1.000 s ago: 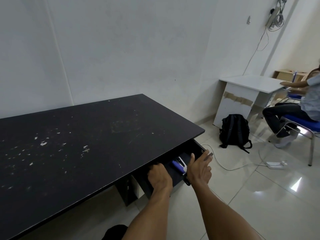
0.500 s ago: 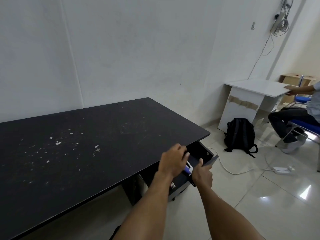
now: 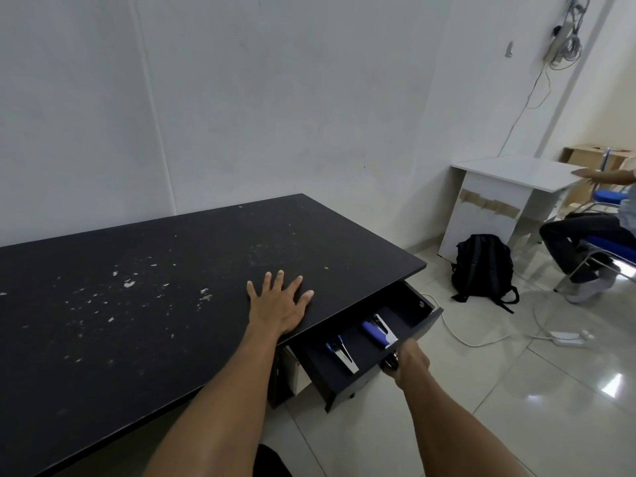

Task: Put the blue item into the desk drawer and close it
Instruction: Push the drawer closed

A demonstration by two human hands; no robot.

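While drawer gapes: stapler inside
Left hand: flat, released on desk
Right hand: grasping handle; closing left

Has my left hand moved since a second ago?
Yes. The left hand left the open drawer and moved up and back, now lying flat and open on the black desk top.

Head-worn wide-angle view, looking forward and down, close over desk and open drawer
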